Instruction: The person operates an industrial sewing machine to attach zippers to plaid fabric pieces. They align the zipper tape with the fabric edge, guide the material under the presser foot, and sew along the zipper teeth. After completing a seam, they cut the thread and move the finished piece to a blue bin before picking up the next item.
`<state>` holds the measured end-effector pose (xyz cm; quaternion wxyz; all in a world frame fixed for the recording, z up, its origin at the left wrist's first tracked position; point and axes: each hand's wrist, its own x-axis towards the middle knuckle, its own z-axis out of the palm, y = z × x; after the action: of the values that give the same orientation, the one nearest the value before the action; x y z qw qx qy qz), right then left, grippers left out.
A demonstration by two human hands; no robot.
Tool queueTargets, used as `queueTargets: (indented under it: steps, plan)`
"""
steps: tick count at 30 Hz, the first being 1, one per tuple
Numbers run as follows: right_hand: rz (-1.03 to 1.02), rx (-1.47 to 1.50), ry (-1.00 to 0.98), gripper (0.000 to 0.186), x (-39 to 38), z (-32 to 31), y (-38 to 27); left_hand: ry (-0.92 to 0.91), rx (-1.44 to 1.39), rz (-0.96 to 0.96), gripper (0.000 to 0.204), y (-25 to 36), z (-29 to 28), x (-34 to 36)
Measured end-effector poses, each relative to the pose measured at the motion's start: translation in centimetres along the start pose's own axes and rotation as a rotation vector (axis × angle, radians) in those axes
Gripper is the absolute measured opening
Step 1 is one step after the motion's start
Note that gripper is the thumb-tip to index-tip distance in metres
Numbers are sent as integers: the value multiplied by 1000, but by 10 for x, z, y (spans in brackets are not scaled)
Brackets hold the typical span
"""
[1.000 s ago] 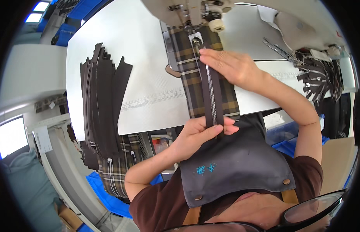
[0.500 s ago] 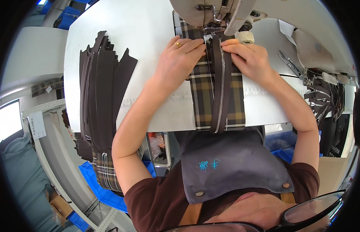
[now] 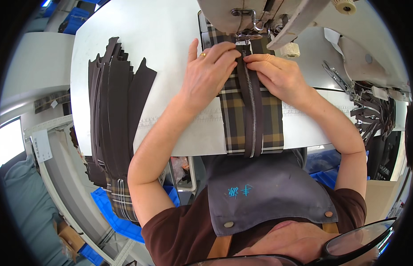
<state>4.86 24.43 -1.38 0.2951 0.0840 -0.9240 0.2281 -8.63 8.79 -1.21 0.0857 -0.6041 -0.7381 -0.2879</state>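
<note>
A long dark brown zipper (image 3: 252, 106) with metal teeth lies lengthwise over a plaid fabric strip (image 3: 273, 128). Its top end is just below the presser foot of the sewing machine (image 3: 250, 37). My right hand (image 3: 279, 75) pinches the zipper near that end, thumb and forefinger together by the teeth. On the other side, my left hand (image 3: 211, 68) has its bent fingertips down on the zipper's left edge, with the thumb standing out to the left. What the left fingertips grip, if anything, is hidden beneath them.
Dark brown fabric strips (image 3: 115, 97) are stacked on the table's left, hanging over its edge. Metal thread snips (image 3: 335, 74) and a bunch of zipper pieces (image 3: 373, 113) are at the right. A blue bin (image 3: 115, 221) stands below on the left.
The zipper's top end has shifted left and a little toward me, away from the presser foot. My right hand has moved left with it, and my left thumb now sticks out.
</note>
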Motion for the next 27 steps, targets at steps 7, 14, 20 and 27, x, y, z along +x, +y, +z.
queueTargets:
  steps: [7, 14, 20, 27]
  plan:
    - [-71, -226, 15, 22, 0, 0, 1, 24, 109, 75, 17, -4, 3, -3]
    - [-87, -264, 19, 22, -1, 2, 4, 29, 97, 86, 18, -3, 1, -3]
    - [-91, -288, 29, 22, 0, 3, 4, 30, 97, 78, 19, -1, 1, -2]
    - [-60, -300, -19, 26, 0, 2, 2, 27, 74, 60, 19, -2, 4, -2]
